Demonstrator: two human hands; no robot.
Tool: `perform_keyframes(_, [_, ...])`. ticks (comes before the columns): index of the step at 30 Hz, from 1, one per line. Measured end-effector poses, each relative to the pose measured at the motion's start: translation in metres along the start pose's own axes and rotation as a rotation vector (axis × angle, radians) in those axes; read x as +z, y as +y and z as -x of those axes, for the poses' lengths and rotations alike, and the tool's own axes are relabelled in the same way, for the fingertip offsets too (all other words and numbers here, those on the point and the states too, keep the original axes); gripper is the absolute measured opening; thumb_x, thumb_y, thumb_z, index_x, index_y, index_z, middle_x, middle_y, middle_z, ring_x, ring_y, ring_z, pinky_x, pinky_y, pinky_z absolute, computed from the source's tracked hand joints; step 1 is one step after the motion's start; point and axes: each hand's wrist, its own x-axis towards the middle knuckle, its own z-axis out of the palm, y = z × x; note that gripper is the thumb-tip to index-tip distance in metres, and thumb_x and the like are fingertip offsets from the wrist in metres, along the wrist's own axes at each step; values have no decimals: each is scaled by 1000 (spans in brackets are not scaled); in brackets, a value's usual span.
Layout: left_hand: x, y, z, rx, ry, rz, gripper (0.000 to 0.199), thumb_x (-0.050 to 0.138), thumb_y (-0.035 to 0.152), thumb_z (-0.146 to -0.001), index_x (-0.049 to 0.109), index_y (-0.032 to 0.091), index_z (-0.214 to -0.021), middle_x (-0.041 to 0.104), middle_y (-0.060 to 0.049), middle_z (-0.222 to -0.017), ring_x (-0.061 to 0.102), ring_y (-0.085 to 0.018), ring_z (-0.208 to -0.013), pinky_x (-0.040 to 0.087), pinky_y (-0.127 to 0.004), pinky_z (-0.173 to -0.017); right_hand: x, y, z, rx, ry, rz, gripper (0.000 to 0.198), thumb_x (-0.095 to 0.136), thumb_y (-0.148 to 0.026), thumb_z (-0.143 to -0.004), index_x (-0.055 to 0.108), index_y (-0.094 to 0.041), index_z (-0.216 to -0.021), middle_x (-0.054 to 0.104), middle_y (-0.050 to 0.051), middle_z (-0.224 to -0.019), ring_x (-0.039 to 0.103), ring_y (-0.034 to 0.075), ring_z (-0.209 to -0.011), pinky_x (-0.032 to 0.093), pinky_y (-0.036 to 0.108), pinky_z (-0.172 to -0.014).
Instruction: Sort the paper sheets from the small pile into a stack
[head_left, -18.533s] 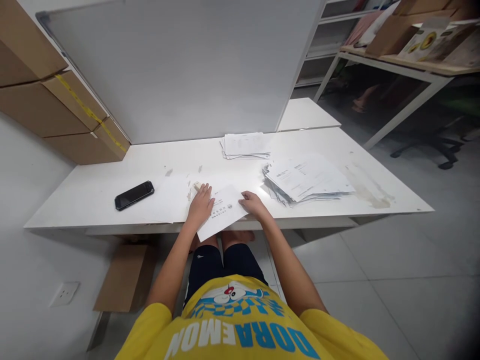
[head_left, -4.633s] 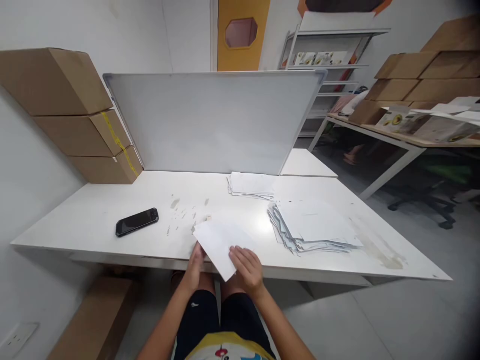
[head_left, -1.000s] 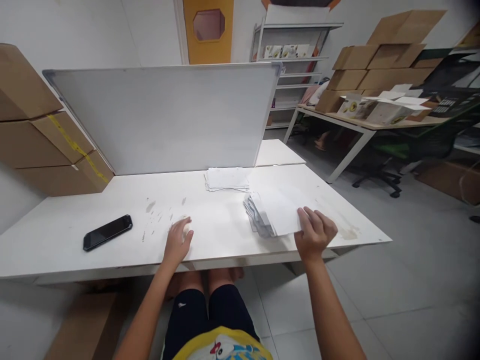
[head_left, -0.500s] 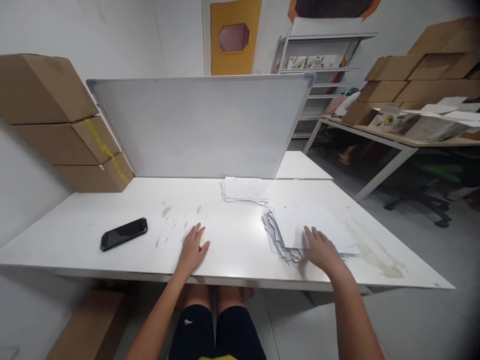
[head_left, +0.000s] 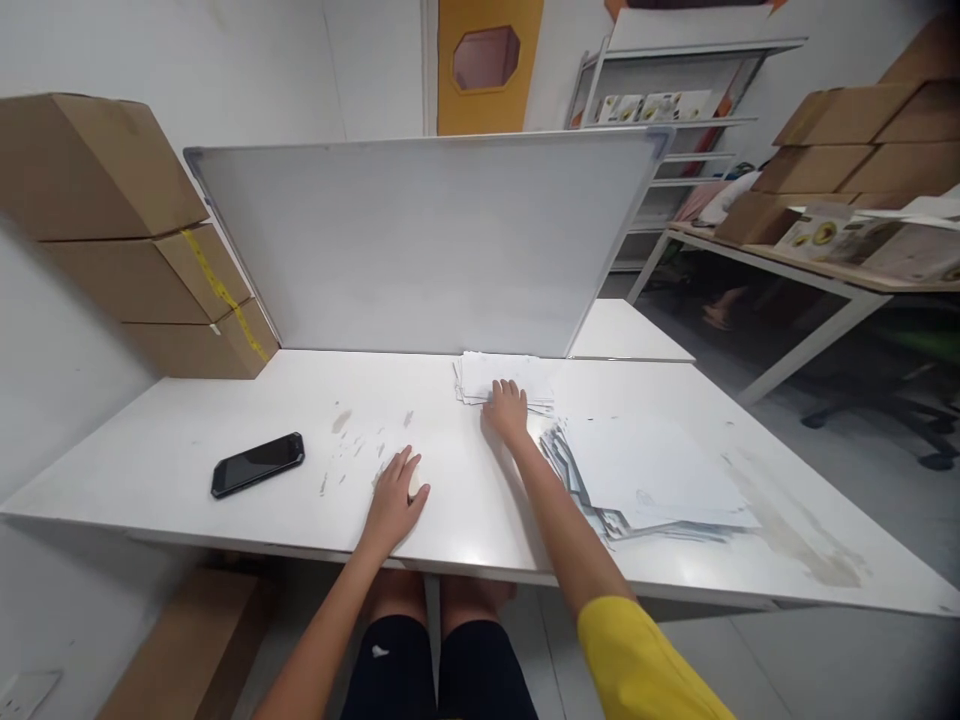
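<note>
My left hand point(head_left: 395, 500) rests on the white table, its fingers curved over a small off-white object point(head_left: 414, 484) that shows between thumb and forefinger; most of it is covered, so its kind is unclear. Farther forward, my right hand point(head_left: 507, 408) lies over the front edge of a small stack of white paper sheets point(head_left: 472, 374) near the whiteboard. Its fingers are stretched out and apart, and the thumb is hard to see. Under my right forearm's outer side spreads a larger pile of paper sheets point(head_left: 645, 465), white on top with grey-edged sheets showing below.
A black phone point(head_left: 258, 464) lies on the left of the table point(head_left: 450, 480). The whiteboard point(head_left: 435, 250) stands along the back edge. Cardboard boxes point(head_left: 150, 275) are stacked at the left end. Grey smudges mark the tabletop. Another table point(head_left: 780, 268) with boxes stands at right.
My right hand has moved from the larger paper pile forward and left onto the smaller stack. My left hand stays on the off-white object. The view has shifted slightly.
</note>
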Motion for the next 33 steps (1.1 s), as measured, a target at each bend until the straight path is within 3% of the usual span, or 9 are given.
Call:
perform_keyframes(5, [2,-1,0,2,14,-33,47,45,33,-91,40,25,-137,36,-8,-150,31,-27,-139,27,-49,-112,33,3,-14,-42,40,7,37,33,-20,-95,51,-10,-126,55,17,-130,43,23,-124,26,34,-100])
perform_keyframes(11, [-3,3,-5,12,23,-42,47,45,33,-91,41,22,-136,36,-11,-150,33,-28,-138,29,-49,-111,30,1,-7,29,69,41,27,36,-8,-89,59,-10,-105,65,17,-97,57,22,-98,32,31,-80])
perform_keyframes(27, [-1,3,-7,23,50,-63,46,45,35,-91,45,18,-134,38,-13,-149,36,-28,-136,31,-48,-110,20,6,34,21,180,-33,23,45,-5,-82,65,-10,-92,67,15,-96,55,22,-91,34,30,-73])
perform_keyframes(33, [1,1,-9,31,54,-58,47,45,34,-91,45,17,-134,39,-14,-148,38,-29,-135,32,-48,-110,11,-13,79,43,344,-202,37,33,-11,-89,64,-13,-110,67,12,-107,58,21,-98,42,29,-80])
